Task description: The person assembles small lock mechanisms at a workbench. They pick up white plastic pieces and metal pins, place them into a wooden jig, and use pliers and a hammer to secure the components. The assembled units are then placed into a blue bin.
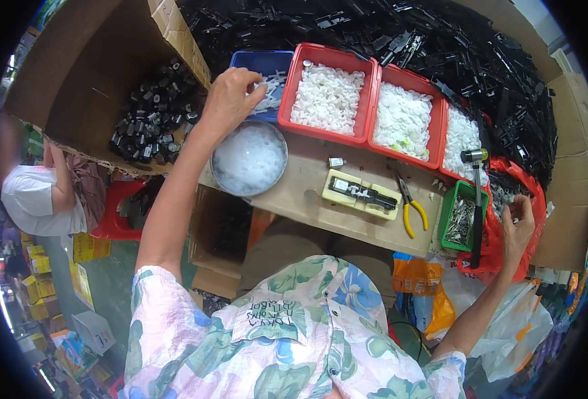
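co-worker [62, 189] in white tee [31, 206], off left | some red plastic thing [110, 211] beside them | loads of yellow boxes [39, 264] lower down | white box [95, 334] on green floor [121, 282] | crumpled white plastic bag [510, 326], lower right

Five bins, two tools, one bowl, one block.
Counting around the cream block [357, 205]: three red bins [320, 131] beyond it, one blue bin [260, 53] beyond it to the left, one green bin [447, 211] to its right; one round bowl [249, 193] to its left; one loose small part [336, 162] just beyond its left end; one pair of pliers [407, 214] near its right end; one hammer [478, 216] and one red bag [538, 203] farther right.
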A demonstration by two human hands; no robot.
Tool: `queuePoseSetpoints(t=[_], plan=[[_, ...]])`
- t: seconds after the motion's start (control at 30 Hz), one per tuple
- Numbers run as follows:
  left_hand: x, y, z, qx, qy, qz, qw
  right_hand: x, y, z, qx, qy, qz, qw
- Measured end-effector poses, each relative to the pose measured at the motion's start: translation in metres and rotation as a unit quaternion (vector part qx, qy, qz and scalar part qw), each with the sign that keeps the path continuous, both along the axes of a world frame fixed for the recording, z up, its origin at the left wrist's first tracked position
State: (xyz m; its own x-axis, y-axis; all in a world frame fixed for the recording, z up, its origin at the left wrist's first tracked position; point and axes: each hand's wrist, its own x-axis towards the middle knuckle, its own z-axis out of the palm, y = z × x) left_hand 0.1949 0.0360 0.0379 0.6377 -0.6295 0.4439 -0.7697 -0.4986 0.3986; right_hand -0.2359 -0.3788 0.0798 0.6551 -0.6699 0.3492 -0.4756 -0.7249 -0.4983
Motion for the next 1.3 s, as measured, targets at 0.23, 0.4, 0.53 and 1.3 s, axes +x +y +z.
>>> queuePoseSetpoints(t=[0.23,0.4,0.53,1.3], plan=[[-0.052,0.048,0.051,0.070,0.004,-0.020,0.997,0.019,0.040,0.011,0.060,-0.035,0.027,0.997],[-0.066,0.049,0.044,0.146,0.030,-0.075,0.986,0.028,0.052,0.007,0.083,-0.027,0.047,0.995],[-0.067,0.037,0.029,0.160,0.016,-0.118,0.980,0.034,0.062,0.005,0.075,-0.023,0.058,0.995],[-0.148,0.068,0.025,0.206,-0.018,-0.137,0.969,0.062,0.120,-0.002,0.114,-0.052,0.136,0.983]])
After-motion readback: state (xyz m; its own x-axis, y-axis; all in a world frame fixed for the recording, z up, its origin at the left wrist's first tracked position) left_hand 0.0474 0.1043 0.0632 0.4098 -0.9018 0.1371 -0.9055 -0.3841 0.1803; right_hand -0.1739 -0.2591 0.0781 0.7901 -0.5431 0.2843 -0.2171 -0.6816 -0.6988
